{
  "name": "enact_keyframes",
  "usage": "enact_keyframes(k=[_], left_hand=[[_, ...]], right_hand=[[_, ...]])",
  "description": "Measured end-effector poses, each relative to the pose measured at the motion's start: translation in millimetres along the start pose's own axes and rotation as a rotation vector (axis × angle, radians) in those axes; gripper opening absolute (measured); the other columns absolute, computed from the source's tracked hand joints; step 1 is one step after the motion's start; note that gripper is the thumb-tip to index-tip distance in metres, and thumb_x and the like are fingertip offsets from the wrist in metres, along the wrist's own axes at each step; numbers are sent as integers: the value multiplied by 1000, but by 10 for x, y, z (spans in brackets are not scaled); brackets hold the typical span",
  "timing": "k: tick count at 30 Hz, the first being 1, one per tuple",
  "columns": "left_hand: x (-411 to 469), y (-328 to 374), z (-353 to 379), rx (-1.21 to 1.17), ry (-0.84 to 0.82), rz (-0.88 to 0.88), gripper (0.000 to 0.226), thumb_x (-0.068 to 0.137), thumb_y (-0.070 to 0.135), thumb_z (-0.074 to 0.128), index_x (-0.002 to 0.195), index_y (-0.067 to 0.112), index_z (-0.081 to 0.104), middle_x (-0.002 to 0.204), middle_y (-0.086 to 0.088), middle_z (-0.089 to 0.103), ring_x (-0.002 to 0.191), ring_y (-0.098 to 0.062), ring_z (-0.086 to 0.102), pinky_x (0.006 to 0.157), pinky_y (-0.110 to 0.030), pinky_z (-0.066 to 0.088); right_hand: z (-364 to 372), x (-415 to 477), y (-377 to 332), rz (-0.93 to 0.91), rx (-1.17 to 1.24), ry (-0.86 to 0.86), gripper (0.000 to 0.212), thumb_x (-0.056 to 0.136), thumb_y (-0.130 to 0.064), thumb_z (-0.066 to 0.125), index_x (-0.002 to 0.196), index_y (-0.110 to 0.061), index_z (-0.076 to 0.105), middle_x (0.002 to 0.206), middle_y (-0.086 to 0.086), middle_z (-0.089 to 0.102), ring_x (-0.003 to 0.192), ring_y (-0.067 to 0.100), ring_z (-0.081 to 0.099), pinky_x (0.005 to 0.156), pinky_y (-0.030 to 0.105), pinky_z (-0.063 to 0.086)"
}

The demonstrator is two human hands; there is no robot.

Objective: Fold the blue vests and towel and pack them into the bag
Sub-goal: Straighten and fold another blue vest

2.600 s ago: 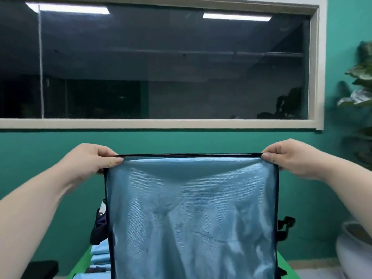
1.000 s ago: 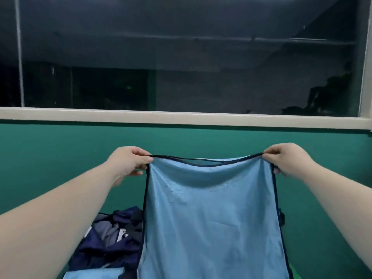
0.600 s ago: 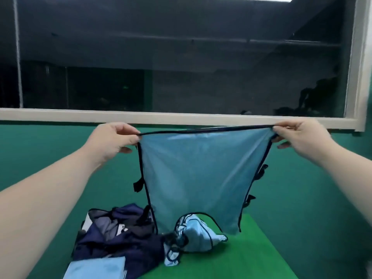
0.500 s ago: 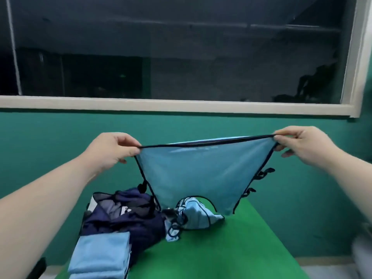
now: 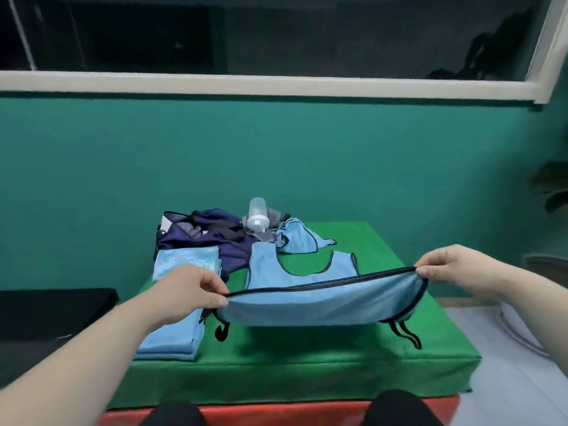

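Left grip [image 5: 196, 290] and right grip [image 5: 448, 269] each pinch a corner of the dark-piped hem of a light-blue mesh vest [image 5: 322, 305], thumb and fingertips closed on the trim. They hold the near edge taut and raised above the green padded tabletop [image 5: 307, 364]. The vest's far half, with its scooped neckline, lies flat on the tabletop, so the raised hem looks set to be carried over it for a first fold. Even tension between the two grips keeps the thin mesh from bunching. Black side ties [image 5: 405, 332] dangle from the lifted corners.

At near left sits a stack of folded light-blue cloth [image 5: 175, 336]. Just beyond it lies a paler, patterned blue folded piece [image 5: 187, 259], possibly the towel. At far left a navy fabric bag [image 5: 209, 235] lies slumped, with a clear plastic bottle [image 5: 257, 215] at its right side. A crumpled light-blue vest [image 5: 298, 238] lies just beside the bag, not yet folded.

By this layout the work appears about midway. Some pieces are folded and stacked close to the bag for packing, one vest is in hand, one is still waiting, and nothing folded can be seen packed into the bag.
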State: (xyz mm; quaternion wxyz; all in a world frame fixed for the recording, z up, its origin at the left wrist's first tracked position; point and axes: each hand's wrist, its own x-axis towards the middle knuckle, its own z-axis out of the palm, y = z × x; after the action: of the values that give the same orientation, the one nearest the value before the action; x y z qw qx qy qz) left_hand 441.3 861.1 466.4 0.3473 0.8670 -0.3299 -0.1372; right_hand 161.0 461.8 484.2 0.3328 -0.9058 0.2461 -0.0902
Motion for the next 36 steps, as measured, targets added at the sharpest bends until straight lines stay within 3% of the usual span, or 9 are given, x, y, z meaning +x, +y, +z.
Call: enact_keyframes(k=[2,5,8,11,15,20,26,31,36], left_hand=[[-70,-34,25,30,-18,7,9,79,18,83,79,22,74,74,7,74,68,-6,62,63,-14,45],[-146,-51,37,14,-39,5,10,79,15,83,81,20,74,66,8,70,59,-3,59,60,-12,46],[-117,-68,54,-23,-57,7,8,80,13,81,82,16,74,66,3,69,56,-5,57,58,-14,48],[-30,-107,136,-57,-59,5,7,81,12,81,82,14,74,74,-8,72,61,-10,57,63,-22,50],[184,-206,283,-130,-22,-12,10,81,13,81,78,21,76,70,0,71,62,-12,56,66,-29,49],[634,-314,464,-199,90,-24,10,83,18,79,80,26,74,72,4,71,66,-15,56,68,-32,44],[1304,-353,731,-122,204,-3,10,90,16,71,86,26,71,81,0,69,67,-11,56,59,-21,38],[1942,-471,905,-44,268,-39,9,91,19,69,91,28,70,80,5,67,72,-8,58,59,-20,37],[2532,-609,1104,9,328,-82,8,89,18,68,89,26,72,75,12,64,78,-16,61,65,-28,40]], right_hand=[[62,-24,111,2,85,-27,73,52,-80,77,87,-16,77,84,10,72,75,12,60,78,32,49],[98,-116,55,37,156,-73,27,88,-32,73,88,-6,75,87,21,70,75,19,60,80,40,52],[110,-114,116,63,191,-56,17,97,-13,62,90,-2,73,82,15,69,73,22,60,72,34,53],[180,-78,170,120,214,-44,17,98,-13,61,90,-2,72,82,12,70,73,20,62,70,31,55],[286,73,257,147,179,0,16,98,-14,62,91,-5,73,83,11,71,74,19,63,79,38,57],[379,419,315,154,-10,127,17,98,-20,61,87,-20,75,77,-4,72,60,5,61,57,17,48],[550,1117,510,166,-258,169,18,101,-21,53,104,-22,71,104,-3,70,94,18,61,80,29,42],[820,1830,810,197,-325,203,28,102,-17,45,117,-14,69,116,6,68,94,22,53,78,29,39],[1083,2400,1053,213,-387,198,32,103,-13,40,122,-12,67,120,11,67,104,31,60,81,33,47]])
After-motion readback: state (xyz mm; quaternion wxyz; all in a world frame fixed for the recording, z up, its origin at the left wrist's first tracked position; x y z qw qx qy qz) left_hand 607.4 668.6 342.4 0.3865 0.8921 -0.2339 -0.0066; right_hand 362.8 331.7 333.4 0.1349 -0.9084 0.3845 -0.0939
